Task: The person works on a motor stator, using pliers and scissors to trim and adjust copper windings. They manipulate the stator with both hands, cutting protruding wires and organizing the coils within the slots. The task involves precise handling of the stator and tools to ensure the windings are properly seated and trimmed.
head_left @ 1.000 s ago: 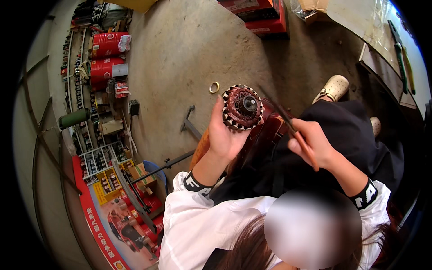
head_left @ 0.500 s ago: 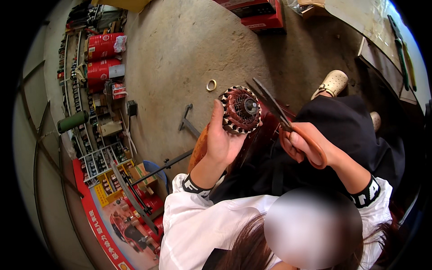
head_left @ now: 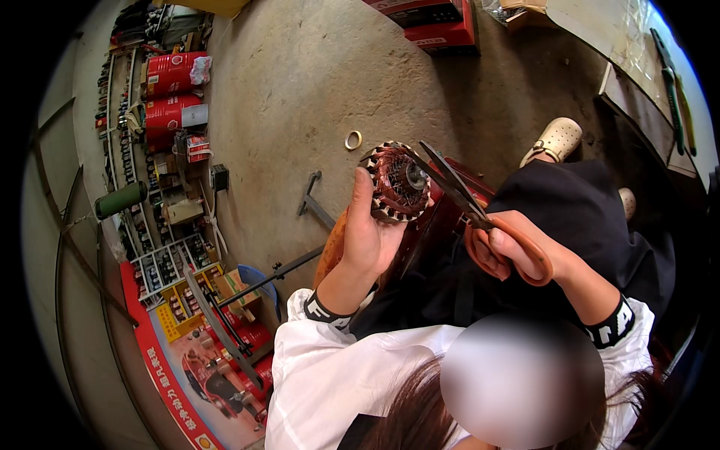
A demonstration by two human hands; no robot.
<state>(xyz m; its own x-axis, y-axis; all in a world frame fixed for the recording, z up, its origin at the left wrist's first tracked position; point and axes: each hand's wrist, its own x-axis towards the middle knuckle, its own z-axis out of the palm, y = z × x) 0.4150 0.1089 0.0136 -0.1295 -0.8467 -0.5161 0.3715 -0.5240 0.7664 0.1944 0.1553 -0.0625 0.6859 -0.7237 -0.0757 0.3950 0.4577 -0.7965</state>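
In my left hand (head_left: 367, 232) is a motor armature (head_left: 390, 187), a round core with reddish-brown copper windings, pale slot liners along its rim and a metal shaft end facing up to the right. My thumb lies along its left side; the other fingers are hidden beneath it. My right hand (head_left: 510, 244) grips scissors (head_left: 456, 186) by their orange handles. Their dark blades are slightly parted and point up-left, with the tips at the armature's right side near the shaft. Whether the blades touch the windings I cannot tell.
A roll of tape (head_left: 353, 140) lies on the concrete floor (head_left: 292, 90). Red drums (head_left: 171, 120) and shelves of small parts stand at the left. Red boxes (head_left: 442, 34) sit at the far side. A table (head_left: 600, 30) with green-handled pliers (head_left: 666, 82) is at the upper right.
The scissors have shifted slightly right and down, and their blades are parted wider. The armature has turned a little in my left hand, its shaft end tilting further right.
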